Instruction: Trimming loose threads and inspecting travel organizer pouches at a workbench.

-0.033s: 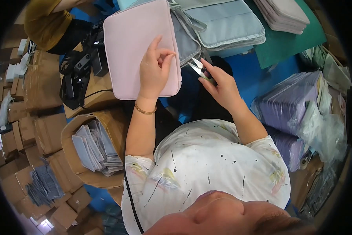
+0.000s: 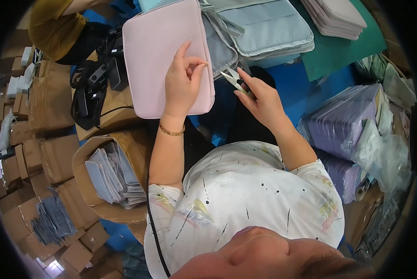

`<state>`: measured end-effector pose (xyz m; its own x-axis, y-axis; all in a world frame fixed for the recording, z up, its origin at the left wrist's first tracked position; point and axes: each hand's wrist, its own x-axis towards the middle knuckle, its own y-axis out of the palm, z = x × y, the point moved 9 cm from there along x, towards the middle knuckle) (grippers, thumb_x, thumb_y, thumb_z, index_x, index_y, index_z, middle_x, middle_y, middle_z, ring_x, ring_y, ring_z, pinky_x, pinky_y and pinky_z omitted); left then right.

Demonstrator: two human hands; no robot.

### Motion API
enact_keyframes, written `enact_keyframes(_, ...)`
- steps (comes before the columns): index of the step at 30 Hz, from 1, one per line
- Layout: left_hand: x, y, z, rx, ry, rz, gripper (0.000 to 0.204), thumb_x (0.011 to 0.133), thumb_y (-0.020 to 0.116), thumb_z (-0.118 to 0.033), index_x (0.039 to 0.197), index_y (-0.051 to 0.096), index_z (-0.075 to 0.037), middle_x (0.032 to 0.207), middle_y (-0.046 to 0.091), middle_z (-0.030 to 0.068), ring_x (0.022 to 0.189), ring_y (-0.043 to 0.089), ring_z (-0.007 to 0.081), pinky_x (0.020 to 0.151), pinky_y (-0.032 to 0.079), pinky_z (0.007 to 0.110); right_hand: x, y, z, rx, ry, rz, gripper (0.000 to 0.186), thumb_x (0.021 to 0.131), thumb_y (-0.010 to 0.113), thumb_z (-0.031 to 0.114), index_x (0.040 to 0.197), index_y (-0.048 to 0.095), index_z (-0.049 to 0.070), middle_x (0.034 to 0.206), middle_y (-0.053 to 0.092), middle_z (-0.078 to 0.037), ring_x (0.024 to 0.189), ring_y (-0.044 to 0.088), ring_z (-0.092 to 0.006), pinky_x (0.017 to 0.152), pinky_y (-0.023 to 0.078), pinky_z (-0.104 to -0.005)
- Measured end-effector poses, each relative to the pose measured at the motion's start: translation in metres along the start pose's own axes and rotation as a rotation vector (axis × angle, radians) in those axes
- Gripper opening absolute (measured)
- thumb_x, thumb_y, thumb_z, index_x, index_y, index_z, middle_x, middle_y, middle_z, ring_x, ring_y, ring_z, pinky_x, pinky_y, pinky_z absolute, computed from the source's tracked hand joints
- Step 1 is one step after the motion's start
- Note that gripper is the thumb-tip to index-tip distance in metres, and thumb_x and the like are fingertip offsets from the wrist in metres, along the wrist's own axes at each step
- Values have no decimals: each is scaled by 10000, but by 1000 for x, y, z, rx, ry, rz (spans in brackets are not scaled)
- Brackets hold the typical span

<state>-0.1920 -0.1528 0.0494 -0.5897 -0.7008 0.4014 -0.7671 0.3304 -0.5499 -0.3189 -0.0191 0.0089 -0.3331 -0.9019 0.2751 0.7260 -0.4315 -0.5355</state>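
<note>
A pink zippered laptop sleeve (image 2: pixel 145 56) lies flat in front of me, its rounded lower edge toward me. Over its right half is my left hand (image 2: pixel 181 86), thumb and a finger pinched together near the sleeve's right edge, another finger pointing away. Whatever the pinch holds, if anything, is too small to make out. Just right of the sleeve, my right hand (image 2: pixel 263 101) grips small thread snips (image 2: pixel 239 83) with dark handles. Their bright blades are parted and point up and left, apart from the left hand.
Grey-blue sleeves (image 2: pixel 271 28) are piled beyond, and pink ones (image 2: pixel 336 18) sit on a green mat (image 2: pixel 345 56). Plastic-wrapped purple stacks (image 2: pixel 341 116) stand at right. At left are a carton (image 2: pixel 90 195) of pale sleeves, black devices with straps (image 2: pixel 97 76) and another person's sleeve (image 2: pixel 55 30).
My right hand and the snips have turned slightly, with the blade tips a little farther left. The left hand and the pink sleeve stay in place.
</note>
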Motion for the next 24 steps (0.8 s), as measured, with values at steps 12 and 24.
enact_keyframes(12,1,0,15,-263,-151,51,532,834,625,-19,1313,394,-13,846,658,28,626,498,68,658,451,202,11,0,23,-241,-261,-106,485,780,709,155,1240,561,111,805,643,-51,629,627,-211,532,491,-300)
enact_keyframes(24,0,7,22,-415,-220,5,541,832,639,-31,1314,397,13,848,665,35,646,500,49,663,446,185,14,5,31,-345,-353,-155,415,779,698,169,1175,594,97,709,598,-49,563,597,-221,477,470,-313)
